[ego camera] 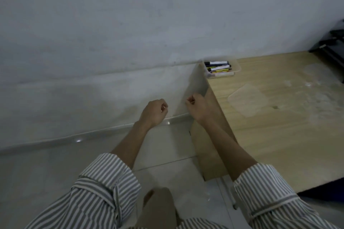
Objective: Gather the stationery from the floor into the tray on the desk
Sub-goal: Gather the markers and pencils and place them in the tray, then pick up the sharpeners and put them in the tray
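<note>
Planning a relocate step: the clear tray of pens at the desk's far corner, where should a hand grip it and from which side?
Grip the tray by its right short wall, coming from the open desk side. That rim stands bare; the pens lie lengthwise inside; the left end sits at the desk edge and the wall blocks the back. Likely a thumb-outside pinch, fingers just inside.

Count: 2 hands, left hand (155, 111) and right hand (198, 107), each with fingers curled loosely and nothing visibly held; 2 striped sleeves (104, 188). 1 worktop (270, 135) carrying 1 clear tray (235, 69) and 1 clear flat lid-like sheet (248, 99). Pens/markers (217, 67) in the tray: roughly 5–6, exact number can't be told since they overlap; 1 pen-like item (234, 201) on the floor by the worktop's side, plus 1 dark rack (333, 46) at far right.
</note>
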